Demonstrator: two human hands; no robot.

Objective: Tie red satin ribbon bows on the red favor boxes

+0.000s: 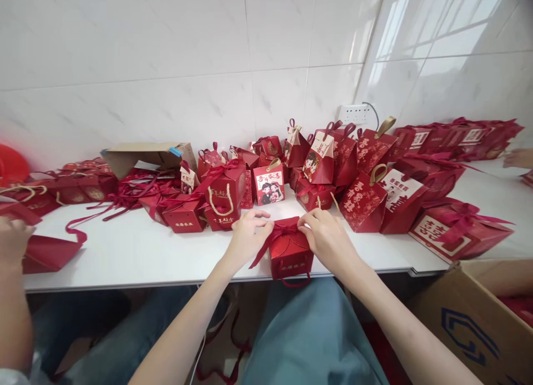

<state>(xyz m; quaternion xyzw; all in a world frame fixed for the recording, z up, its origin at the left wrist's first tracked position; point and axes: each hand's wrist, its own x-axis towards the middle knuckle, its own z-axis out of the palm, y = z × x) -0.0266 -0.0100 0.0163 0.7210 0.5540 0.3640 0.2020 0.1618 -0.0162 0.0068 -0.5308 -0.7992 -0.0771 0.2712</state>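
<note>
A small red gift box point(291, 260) stands at the table's front edge, straight in front of me. A dark red ribbon point(286, 227) is tied in a bow on its top, with one tail hanging down the left side. My left hand point(249, 236) pinches the bow's left side between thumb and fingers. On the other side, my right hand point(327, 238) has its thumb and fingertips closed on the bow's right side. A red cord handle point(296, 283) droops over the box's front. The fingertips partly hide the ribbon loops.
Finished-looking red gift boxes point(227, 193) crowd the white table point(137, 257) behind. A pile of loose ribbons point(141, 188) lies left, before an open carton point(145, 154). Another carton point(462, 318) stands at lower right. Co-workers' hands point(12, 243) show at both edges.
</note>
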